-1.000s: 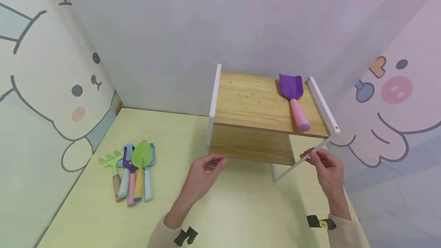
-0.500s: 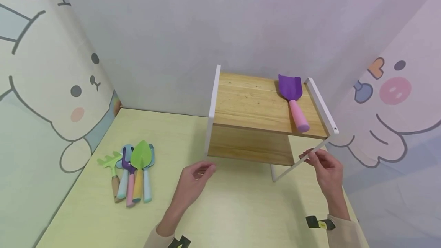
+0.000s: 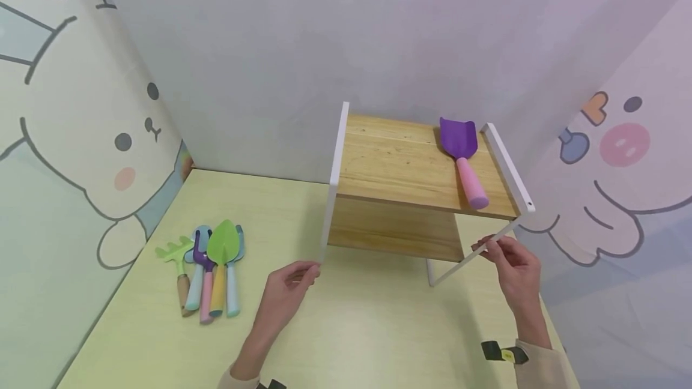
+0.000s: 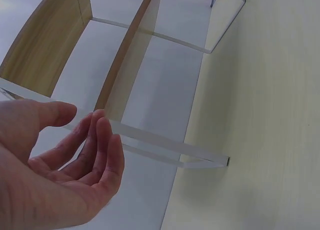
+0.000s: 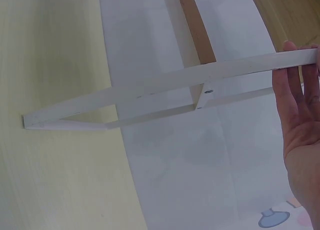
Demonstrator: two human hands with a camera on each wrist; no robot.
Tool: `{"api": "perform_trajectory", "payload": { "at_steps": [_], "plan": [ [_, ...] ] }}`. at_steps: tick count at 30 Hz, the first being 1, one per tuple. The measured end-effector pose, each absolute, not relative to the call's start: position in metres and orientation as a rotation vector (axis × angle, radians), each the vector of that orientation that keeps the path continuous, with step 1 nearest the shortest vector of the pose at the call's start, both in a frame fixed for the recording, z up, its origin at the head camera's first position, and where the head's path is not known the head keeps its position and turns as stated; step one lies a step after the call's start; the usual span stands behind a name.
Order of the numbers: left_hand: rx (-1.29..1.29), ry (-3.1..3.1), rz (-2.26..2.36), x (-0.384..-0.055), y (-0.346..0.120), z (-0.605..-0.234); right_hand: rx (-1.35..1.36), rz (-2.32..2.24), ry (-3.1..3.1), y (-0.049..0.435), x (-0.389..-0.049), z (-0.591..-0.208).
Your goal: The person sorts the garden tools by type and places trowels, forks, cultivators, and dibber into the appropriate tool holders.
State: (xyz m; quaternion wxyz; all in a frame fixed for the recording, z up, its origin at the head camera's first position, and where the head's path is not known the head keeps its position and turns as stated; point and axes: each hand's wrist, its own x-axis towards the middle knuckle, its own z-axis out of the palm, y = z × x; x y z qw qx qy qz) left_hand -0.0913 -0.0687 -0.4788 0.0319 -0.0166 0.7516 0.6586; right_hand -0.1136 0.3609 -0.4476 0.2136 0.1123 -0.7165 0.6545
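A two-tier wooden shelf (image 3: 400, 164) with a white frame stands on the table. My right hand (image 3: 516, 272) grips its right front leg (image 5: 150, 83); the fingers pass behind the bar in the right wrist view. My left hand (image 3: 286, 293) is at the left front leg (image 4: 165, 142), thumb and loosely bent fingers parted, with nothing held between them. In the head view its fingertips overlap the lower end of that leg. A purple hand shovel (image 3: 459, 140) with a pink handle lies on the top board's right side.
On the left of the table (image 3: 162, 353) lies a bunch of garden tools: a green trowel (image 3: 224, 244) with a yellow handle, a green rake (image 3: 175, 252), a purple fork (image 3: 203, 254) and blue tools. A grey wall cloth (image 3: 259, 77) hangs close behind the shelf.
My left hand has moved left and slightly down, from in front of the lower board to the left front leg. The right hand stays on its leg; shelf and shovel look unmoved.
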Motion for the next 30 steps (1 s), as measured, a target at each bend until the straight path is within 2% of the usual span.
{"api": "perform_trajectory", "payload": {
  "at_steps": [30],
  "plan": [
    [-0.378,2.404,1.954,-0.080,-0.120,-0.514,0.296,1.814,-2.007,0.360,-0.113,-0.446]
  ]
}}
